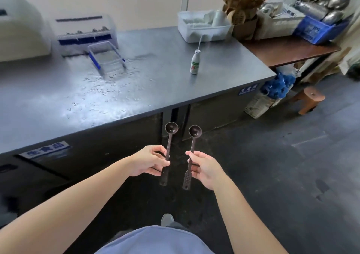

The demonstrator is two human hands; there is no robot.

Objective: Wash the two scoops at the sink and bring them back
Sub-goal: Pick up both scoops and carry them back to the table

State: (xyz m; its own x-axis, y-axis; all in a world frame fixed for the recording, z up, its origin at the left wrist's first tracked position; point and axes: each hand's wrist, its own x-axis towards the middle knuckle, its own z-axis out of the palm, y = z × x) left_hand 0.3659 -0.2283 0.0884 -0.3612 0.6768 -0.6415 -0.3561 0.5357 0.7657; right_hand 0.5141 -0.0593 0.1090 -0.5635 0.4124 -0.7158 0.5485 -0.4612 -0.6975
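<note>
Left hand (151, 161) fingers pinch the left scoop (169, 148) mid-handle, bowl up. Right hand (204, 168) grips the right scoop (192, 152) likewise. The 2 scoops sit apart, before the steel counter (136, 74).

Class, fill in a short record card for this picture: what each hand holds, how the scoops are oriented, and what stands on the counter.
left hand: grip closed on the left dark long-handled scoop
right hand: grip closed on the right dark long-handled scoop
scoop orientation: bowls pointing away, side by side, apart
grey metal counter: small white bottle with green label, upright; scattered white shreds
sink: not in view
</note>
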